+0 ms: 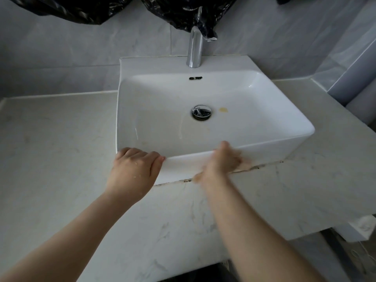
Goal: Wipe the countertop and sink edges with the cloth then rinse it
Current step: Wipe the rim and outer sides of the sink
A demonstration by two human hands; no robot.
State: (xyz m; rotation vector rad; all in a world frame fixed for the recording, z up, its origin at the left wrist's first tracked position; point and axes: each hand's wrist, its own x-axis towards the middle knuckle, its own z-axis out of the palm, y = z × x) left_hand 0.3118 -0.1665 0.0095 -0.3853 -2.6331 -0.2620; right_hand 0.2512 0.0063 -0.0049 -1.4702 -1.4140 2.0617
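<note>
A white rectangular sink (289,137) stands on a pale marble countertop (61,151). My left hand (134,169) grips the sink's front-left corner, fingers curled over the rim and thumb on the front wall. My right hand (221,161) is at the middle of the front rim, smeared by motion blur. A pale pinkish smear trails to its right along the sink's base. No cloth shows plainly, and the blur hides whether the right hand holds one. Dark grime (254,166) lines the seam between sink and countertop.
A chrome faucet (195,47) rises from the sink's back ledge, with no water running. The drain plug (201,112) sits mid-basin beside a yellow stain (223,109). Black plastic sheeting (183,13) hangs on the tiled wall above. The countertop's front edge lies at the lower right.
</note>
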